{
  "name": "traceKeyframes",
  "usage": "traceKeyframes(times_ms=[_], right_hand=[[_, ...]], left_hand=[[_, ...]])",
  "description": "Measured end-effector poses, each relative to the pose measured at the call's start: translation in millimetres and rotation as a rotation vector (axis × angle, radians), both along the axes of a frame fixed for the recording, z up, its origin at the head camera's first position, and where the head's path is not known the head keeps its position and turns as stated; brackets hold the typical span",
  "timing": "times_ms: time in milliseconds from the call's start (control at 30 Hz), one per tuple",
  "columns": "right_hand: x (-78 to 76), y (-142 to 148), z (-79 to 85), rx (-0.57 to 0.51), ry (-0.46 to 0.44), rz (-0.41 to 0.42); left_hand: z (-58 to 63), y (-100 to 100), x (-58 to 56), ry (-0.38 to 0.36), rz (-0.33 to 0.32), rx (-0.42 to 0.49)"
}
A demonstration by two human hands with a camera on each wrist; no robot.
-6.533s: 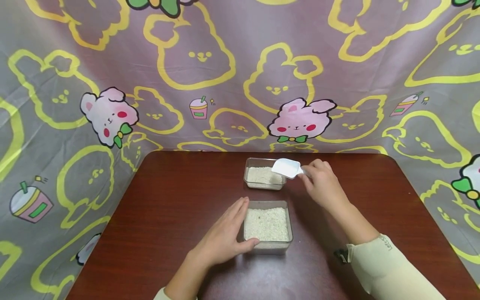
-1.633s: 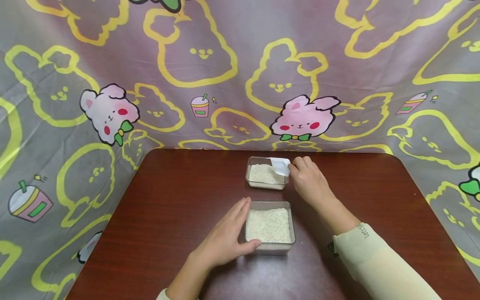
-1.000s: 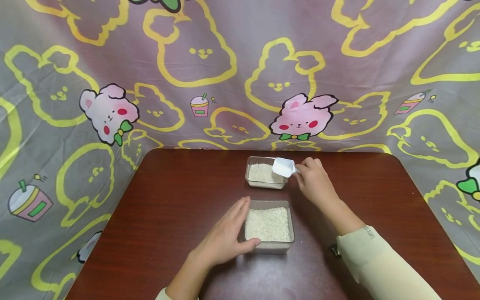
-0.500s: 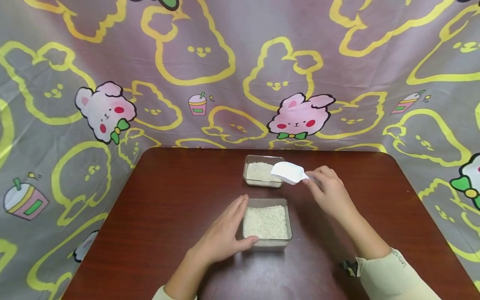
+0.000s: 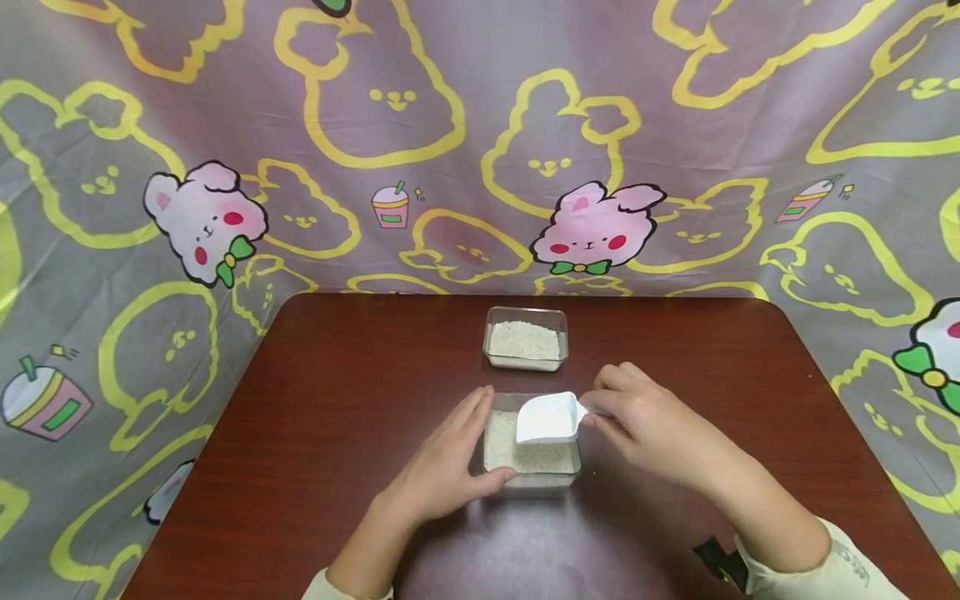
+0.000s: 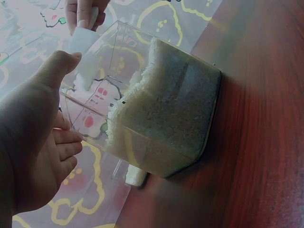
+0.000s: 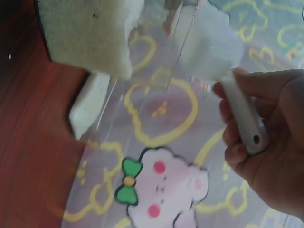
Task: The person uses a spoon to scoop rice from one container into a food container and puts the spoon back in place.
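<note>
My right hand [image 5: 637, 421] grips a white scoop [image 5: 551, 417] by its handle [image 7: 243, 111]. The scoop's bowl hangs over the near clear box [image 5: 528, 485]; whether grains lie in it I cannot tell. White, rice-like grains [image 5: 501, 442] fill much of that box. Along the box's left side rests my left hand [image 5: 438, 467], its fingers extended toward the back corner and its thumb at the front rim. A smaller clear box [image 5: 525, 365], also holding white grains [image 5: 523, 340], stands behind, apart from both hands.
Both boxes stand on a dark red-brown table [image 5: 352, 400]. A patterned cloth [image 5: 450, 100] hangs behind and beside it. One small pale speck [image 5: 593, 473] lies right of the near box. A dark strap [image 5: 722, 562] shows at the right sleeve.
My right hand has brought the scoop from over the far box toward me, to above the near box. The left hand stays at the near box. The scene shifts slightly with the head.
</note>
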State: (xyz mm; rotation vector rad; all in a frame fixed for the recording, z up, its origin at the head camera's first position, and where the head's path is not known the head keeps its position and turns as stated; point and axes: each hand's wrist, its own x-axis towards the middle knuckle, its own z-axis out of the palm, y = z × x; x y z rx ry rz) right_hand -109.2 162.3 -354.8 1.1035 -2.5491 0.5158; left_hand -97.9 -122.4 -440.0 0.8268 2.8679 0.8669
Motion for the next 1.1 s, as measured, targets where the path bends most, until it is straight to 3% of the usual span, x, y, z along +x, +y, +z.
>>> traceKeyframes(times_ms=[300, 533, 767, 1100], right_hand=[[9.2, -31, 7.1, 0.309, 0.166, 0.0], [16.8, -47, 18.7, 0.458, 0.2, -0.033], [13.7, -53, 12.1, 0.476, 0.146, -0.07], [0.8, -51, -31.8, 0.33, 0.168, 0.023]], left_hand=[[-0.7, -1, -1.4, 0.008, 0.002, 0.002], [-0.5, -2, -1.0, 0.017, 0.001, 0.013], [0.6, -2, -0.9, 0.018, -0.008, 0.005], [0.7, -2, -0.2, 0.012, -0.01, 0.009]])
